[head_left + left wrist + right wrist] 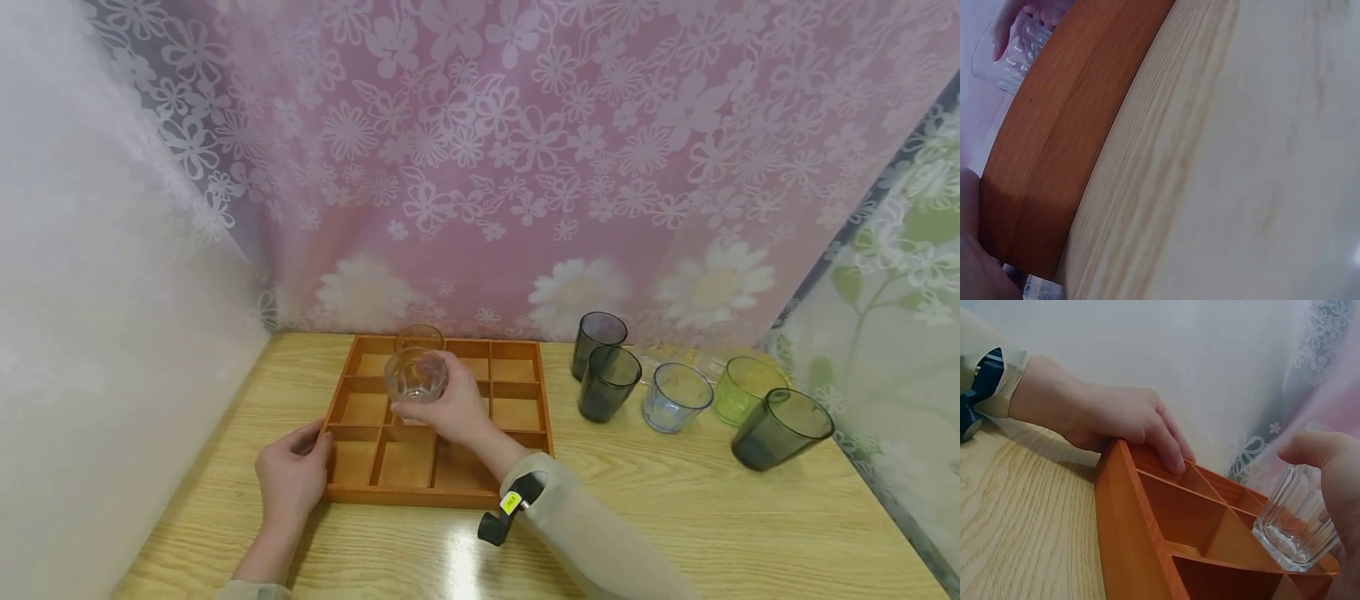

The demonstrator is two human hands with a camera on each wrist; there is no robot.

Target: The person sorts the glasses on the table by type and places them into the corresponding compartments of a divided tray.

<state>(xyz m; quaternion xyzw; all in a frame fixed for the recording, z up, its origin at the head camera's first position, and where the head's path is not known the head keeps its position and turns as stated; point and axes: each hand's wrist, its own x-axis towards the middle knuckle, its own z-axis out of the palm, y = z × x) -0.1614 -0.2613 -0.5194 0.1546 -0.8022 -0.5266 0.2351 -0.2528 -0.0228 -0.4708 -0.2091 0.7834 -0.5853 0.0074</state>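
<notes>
My right hand holds a clear drinking glass between thumb and fingers, above the middle of a wooden divided tray. The right wrist view shows the base of this glass overlapping the compartment dividers. An amber glass stands in a back-row compartment, partly hidden behind the clear one. At the tray's left side, my left hand grips the side wall. Its fingers hook over the rim in the right wrist view. The left wrist view has the tray's outer wall close up.
Right of the tray stand two dark grey glasses, a light blue glass, a light green glass and a dark green glass. Faint clear glass shows behind them. A floral curtain hangs along the table's back edge.
</notes>
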